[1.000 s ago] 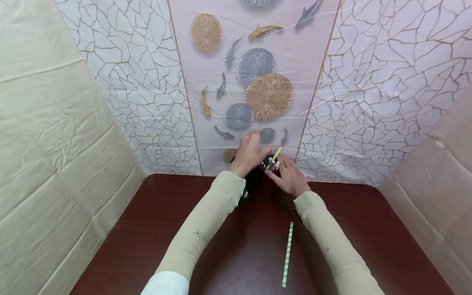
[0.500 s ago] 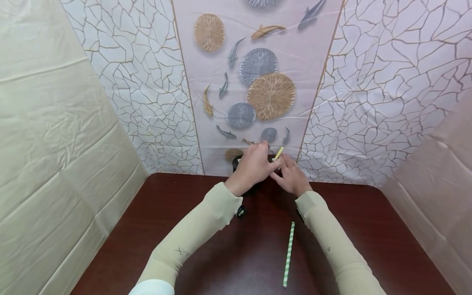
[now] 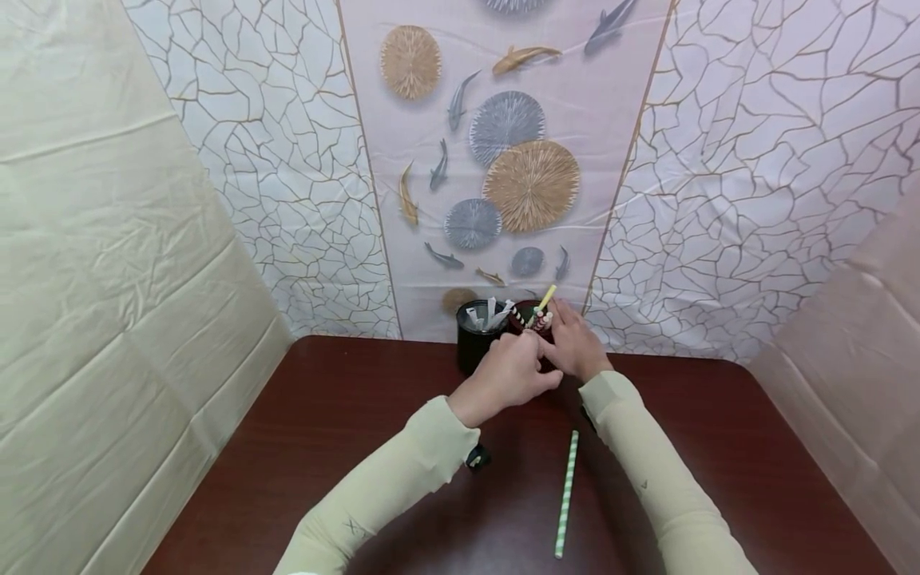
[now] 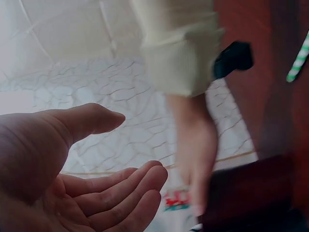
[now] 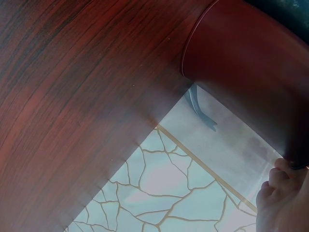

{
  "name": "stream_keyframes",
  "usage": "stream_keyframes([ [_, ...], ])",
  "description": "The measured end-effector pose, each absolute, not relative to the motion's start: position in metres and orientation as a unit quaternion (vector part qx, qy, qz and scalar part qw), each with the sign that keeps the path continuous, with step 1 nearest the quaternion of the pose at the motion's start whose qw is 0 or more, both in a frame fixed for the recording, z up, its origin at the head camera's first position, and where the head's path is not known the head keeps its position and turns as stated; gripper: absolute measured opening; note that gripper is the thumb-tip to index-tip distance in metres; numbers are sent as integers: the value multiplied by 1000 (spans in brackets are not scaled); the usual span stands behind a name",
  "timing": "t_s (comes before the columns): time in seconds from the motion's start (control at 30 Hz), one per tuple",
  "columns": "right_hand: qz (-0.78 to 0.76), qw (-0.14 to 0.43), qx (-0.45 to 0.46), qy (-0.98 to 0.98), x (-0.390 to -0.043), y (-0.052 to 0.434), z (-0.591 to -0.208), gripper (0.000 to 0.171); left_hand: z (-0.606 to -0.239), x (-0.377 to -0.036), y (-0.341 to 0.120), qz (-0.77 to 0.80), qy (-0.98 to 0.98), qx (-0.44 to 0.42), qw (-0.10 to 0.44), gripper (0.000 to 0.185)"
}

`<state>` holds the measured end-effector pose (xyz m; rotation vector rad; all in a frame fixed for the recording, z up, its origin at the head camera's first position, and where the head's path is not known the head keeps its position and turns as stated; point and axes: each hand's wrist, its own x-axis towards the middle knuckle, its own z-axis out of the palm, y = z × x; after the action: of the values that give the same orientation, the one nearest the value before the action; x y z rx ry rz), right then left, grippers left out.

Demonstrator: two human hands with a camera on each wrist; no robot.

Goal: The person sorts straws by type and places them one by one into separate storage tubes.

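Note:
My right hand (image 3: 578,343) holds a dark red cup (image 5: 251,72) at its rim, with fingers along the right side and the thumb nearer me. Striped paper straws (image 3: 541,321) stand in the cup, a yellow straw (image 3: 548,297) leaning out above the others. My left hand (image 3: 506,371) is in front of the cup, covering part of it in the head view. In the left wrist view its thumb and fingers (image 4: 120,203) are spread apart with nothing between them. Left of the red cup stands a black cup (image 3: 470,343) with white paper-like strips (image 3: 492,315) in it.
A green-and-white striped straw (image 3: 566,495) lies on the dark red-brown table (image 3: 345,447), nearer me. Behind the cups, the table's far edge meets a patterned cloth backdrop (image 3: 532,188). Beige cloth walls (image 3: 93,319) rise on both sides.
My left hand went from over the red cup down and toward me, uncovering the black cup and the straws. The right hand stays at the red cup.

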<state>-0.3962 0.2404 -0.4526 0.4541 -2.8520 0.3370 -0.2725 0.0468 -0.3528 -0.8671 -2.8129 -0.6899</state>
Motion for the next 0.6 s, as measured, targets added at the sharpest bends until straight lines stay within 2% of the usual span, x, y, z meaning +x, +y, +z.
stream_keyframes([
  [0.17, 137, 127, 158, -970, -397, 241, -454, 98, -385, -266, 56, -223, -936, -269, 27, 33],
  [0.37, 133, 130, 158, -970, -400, 241, -457, 98, -428, -257, 69, -249, -939, -237, -32, 31],
  [0.6, 144, 124, 152, -970, -399, 240, -455, 99, -468, -248, 82, -258, -940, -215, -59, 30],
])
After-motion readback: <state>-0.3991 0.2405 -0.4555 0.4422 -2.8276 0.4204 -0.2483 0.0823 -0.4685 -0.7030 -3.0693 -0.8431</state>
